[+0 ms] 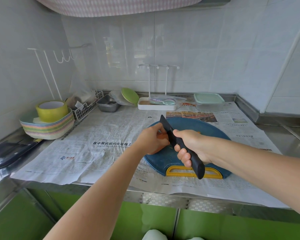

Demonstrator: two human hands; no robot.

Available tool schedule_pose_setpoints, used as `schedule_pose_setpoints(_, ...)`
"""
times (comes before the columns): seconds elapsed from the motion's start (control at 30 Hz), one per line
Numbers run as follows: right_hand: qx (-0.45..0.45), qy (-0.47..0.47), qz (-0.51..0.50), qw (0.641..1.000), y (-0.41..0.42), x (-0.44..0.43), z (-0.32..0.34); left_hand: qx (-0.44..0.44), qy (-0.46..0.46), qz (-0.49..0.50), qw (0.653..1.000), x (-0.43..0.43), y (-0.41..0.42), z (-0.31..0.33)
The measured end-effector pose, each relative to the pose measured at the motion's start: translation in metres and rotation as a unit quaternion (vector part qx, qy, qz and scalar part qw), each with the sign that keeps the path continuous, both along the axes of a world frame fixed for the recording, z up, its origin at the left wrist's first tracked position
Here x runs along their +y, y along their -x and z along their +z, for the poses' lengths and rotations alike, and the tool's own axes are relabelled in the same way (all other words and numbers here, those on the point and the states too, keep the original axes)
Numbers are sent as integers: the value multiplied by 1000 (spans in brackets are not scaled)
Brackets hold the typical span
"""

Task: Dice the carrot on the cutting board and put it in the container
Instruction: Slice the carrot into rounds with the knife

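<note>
Kitchen counter: right hand (192, 144) grips black knife (165, 124) by handle, blade angled down over round blue cutting board (215, 129). Left hand (151, 141), fingers curled, pins carrot (161, 136) just beside blade; only orange sliver shows under fingers. Lidded clear container (209, 100) sits at back, on newspaper (102, 135), well apart from board.

Desk: steel desk (287, 146) is carrying everything.
Cover: newspaper (93, 158) is lying over most of it.
Left: stacked plates (48, 130) and dark knives (14, 155) are resting.
Back: wire basket (84, 109), metal tray (108, 105) are standing.
</note>
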State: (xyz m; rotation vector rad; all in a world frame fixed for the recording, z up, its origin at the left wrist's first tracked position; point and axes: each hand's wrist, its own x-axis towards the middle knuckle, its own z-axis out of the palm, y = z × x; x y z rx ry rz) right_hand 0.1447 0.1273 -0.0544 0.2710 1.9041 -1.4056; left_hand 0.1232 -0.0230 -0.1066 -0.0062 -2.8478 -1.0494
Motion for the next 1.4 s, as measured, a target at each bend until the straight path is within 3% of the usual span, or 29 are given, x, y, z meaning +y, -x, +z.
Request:
schedule_pose_setpoints(0.87,35,-8,-8,999,-2,-9,-26,-25,-27,-8,999,-10,14,-4)
schedule_pose_setpoints(1.4,-4,-15,-13,1000,5,-11,-9,-13,-27,2,1000,-7,8,-5)
